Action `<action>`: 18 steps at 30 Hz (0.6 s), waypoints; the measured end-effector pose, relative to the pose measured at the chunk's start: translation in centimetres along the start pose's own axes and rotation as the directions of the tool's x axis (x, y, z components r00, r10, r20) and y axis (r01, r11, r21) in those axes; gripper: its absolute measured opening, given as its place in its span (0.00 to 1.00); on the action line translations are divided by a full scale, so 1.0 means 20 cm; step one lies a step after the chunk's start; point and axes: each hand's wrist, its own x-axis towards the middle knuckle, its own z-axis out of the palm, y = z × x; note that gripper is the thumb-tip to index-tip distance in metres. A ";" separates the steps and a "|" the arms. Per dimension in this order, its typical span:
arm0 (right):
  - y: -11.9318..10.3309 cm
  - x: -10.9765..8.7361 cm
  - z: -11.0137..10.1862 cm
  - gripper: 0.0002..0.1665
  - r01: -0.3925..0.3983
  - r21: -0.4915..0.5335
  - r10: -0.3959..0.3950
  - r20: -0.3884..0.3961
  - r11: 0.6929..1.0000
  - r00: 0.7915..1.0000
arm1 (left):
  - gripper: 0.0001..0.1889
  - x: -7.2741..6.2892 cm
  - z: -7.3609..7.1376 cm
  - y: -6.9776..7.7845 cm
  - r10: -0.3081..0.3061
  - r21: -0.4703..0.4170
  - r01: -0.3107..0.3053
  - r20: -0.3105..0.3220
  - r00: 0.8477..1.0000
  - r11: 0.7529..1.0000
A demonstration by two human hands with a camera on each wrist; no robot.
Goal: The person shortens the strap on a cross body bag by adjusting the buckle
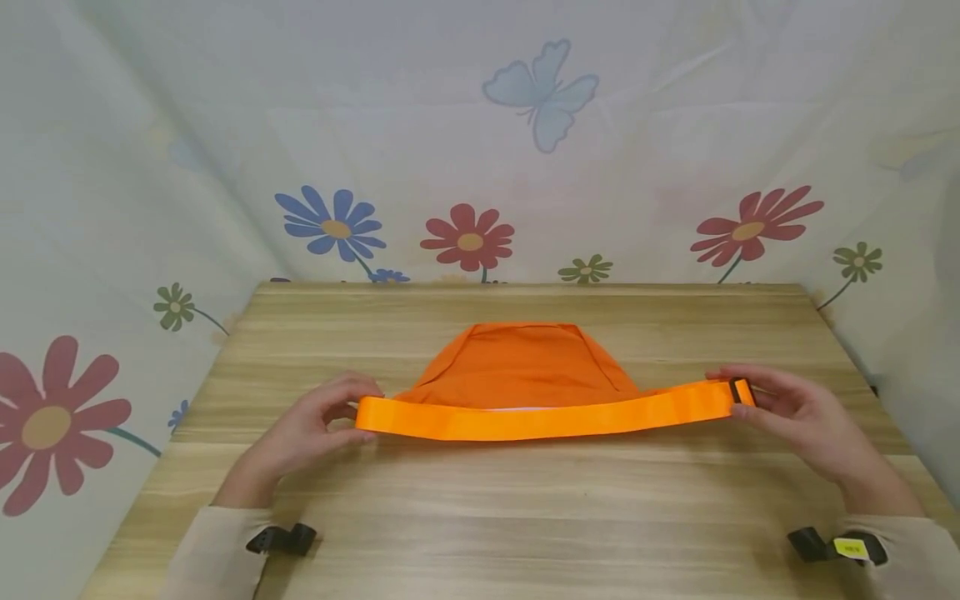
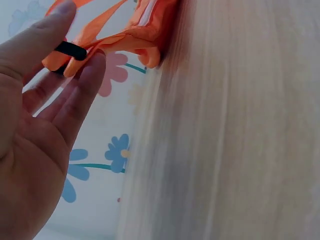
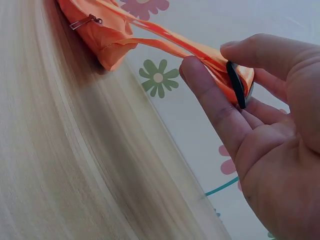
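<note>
An orange waist bag [image 1: 525,358] lies on the wooden table, its body toward the back and its bright strap [image 1: 540,423] stretched sideways in front. At the strap's left end, my left hand [image 1: 311,425] pinches the webbing between thumb and fingers, beside a black buckle piece [image 2: 71,50]. My right hand [image 1: 806,421] pinches the other end, by a black slider [image 3: 236,85]. Both strap ends are raised above the table. In the right wrist view, a metal zipper pull [image 3: 82,21] shows on the bag. Part of the bag's front is hidden behind the strap.
The wood-grain table [image 1: 555,517] spreads under both arms. Behind it and along the sides hangs a pale curtain [image 1: 420,108] printed with flowers and a butterfly. Black wrist devices sit on the left sleeve [image 1: 213,550] and the right sleeve [image 1: 911,554].
</note>
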 end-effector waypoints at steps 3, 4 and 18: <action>0.00 0.00 0.01 0.33 -0.042 -0.067 0.041 -0.008 0.997 0.999 | 0.28 0.00 -0.01 0.01 0.020 0.097 -0.022 0.014 1.000 0.995; 0.00 0.00 0.01 0.34 -0.058 -0.089 0.058 -0.007 0.994 0.998 | 0.29 0.00 -0.01 0.01 0.029 0.131 -0.032 0.024 0.999 0.991; -0.01 0.00 0.04 0.40 -0.021 -0.347 0.003 -0.055 0.938 0.999 | 0.28 0.03 0.01 0.11 -0.012 0.540 -0.040 0.093 0.996 0.841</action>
